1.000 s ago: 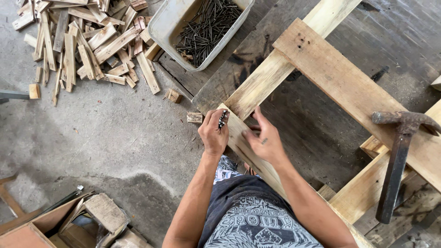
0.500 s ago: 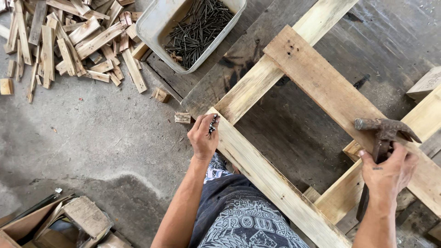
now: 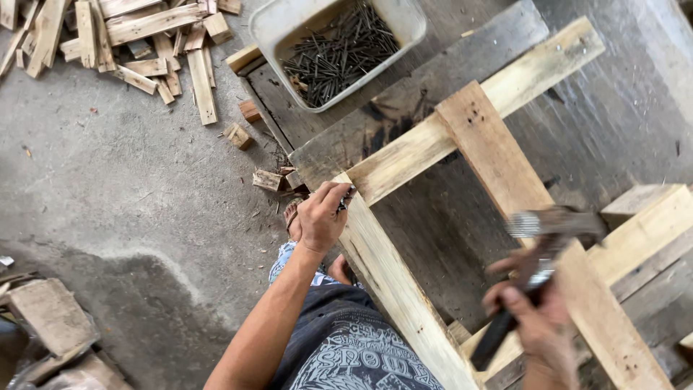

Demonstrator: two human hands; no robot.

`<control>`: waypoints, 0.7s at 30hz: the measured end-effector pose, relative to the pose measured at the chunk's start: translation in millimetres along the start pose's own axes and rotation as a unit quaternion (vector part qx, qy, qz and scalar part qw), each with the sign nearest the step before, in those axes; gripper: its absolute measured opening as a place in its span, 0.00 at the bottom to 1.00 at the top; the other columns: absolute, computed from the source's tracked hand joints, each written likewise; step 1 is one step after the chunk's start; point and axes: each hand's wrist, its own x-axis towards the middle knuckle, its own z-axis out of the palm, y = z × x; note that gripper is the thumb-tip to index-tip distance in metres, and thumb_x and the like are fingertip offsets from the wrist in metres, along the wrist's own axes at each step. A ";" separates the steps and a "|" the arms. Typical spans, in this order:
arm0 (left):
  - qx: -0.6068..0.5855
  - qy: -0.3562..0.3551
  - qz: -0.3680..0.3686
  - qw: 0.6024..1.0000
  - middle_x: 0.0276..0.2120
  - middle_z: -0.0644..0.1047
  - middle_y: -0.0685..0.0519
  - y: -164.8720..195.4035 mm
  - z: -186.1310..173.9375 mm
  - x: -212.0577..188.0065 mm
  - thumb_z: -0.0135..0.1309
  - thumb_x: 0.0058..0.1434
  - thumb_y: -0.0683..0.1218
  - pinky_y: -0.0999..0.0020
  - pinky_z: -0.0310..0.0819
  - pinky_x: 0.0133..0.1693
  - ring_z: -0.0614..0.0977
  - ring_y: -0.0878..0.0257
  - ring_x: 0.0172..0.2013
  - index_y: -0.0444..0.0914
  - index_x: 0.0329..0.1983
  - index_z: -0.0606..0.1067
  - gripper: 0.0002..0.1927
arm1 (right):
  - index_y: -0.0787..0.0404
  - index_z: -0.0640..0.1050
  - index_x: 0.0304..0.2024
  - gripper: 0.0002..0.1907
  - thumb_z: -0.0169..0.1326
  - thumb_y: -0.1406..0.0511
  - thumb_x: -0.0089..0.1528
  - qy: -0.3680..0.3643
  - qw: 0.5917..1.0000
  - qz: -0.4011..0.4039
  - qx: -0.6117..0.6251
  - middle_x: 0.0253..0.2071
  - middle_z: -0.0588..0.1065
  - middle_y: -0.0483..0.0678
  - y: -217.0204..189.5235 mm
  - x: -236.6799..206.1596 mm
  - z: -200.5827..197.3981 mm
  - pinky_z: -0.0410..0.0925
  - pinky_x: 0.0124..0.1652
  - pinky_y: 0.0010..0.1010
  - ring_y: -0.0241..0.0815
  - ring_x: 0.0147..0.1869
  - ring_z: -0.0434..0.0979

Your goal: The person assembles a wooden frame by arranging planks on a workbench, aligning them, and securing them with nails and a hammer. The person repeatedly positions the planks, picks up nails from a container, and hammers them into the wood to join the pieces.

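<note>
The left hand point(image 3: 321, 217) is closed around a small bunch of dark nails point(image 3: 345, 202), whose tips poke out between thumb and fingers. It rests at the near corner of the pale wooden frame point(image 3: 404, 155), where the long near rail meets the cross rail, much as it did a second ago.

The change is on the other side. A second ago both hands were together at that corner and the hammer point(image 3: 541, 238) lay untouched on the frame's far boards. Half a second ago the right hand point(image 3: 530, 318) had reached out to the handle. Now it grips the handle and has lifted the hammer clear of the wood; head and hand are blurred, so the tool is in motion, well to the right of the corner and above the wide middle board of the frame.

Judging from this, the nails are ready at the joint and the hammer is being brought across to it.

Beyond the frame's far-left end sits a grey plastic tub point(image 3: 289, 25) full of more nails. Left of the tub lies a heap of short wood offcuts point(image 3: 137, 43) on the concrete floor point(image 3: 130, 188), with a few stray blocks scattered just left of the frame's corner.
</note>
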 end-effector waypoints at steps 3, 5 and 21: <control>0.005 0.024 0.015 1.000 0.42 0.80 0.51 -1.5 3.4 0.6 0.61 0.44 0.33 0.62 0.78 0.38 0.83 0.52 0.38 0.38 0.45 0.78 0.23 | 0.70 0.71 0.56 0.21 0.55 0.66 0.64 -0.091 0.993 0.068 -0.013 0.27 0.74 0.51 -10.8 11.4 63.2 0.65 0.17 0.30 0.37 0.21 0.71; -0.003 0.027 0.014 1.000 0.42 0.80 0.51 -1.4 3.4 -0.2 0.61 0.45 0.32 0.63 0.79 0.38 0.84 0.53 0.38 0.38 0.46 0.78 0.23 | 0.69 0.70 0.54 0.18 0.54 0.64 0.66 -0.103 0.988 0.000 -0.116 0.28 0.73 0.49 -17.7 20.0 101.7 0.68 0.21 0.28 0.36 0.23 0.71; -0.007 0.020 0.008 1.000 0.41 0.81 0.53 3.5 -4.3 0.4 0.62 0.42 0.33 0.64 0.78 0.36 0.84 0.55 0.36 0.40 0.44 0.78 0.23 | 0.62 0.63 0.58 0.21 0.49 0.61 0.65 -0.129 0.901 -0.016 -0.414 0.20 0.72 0.47 -71.0 41.9 168.2 0.68 0.16 0.31 0.40 0.18 0.72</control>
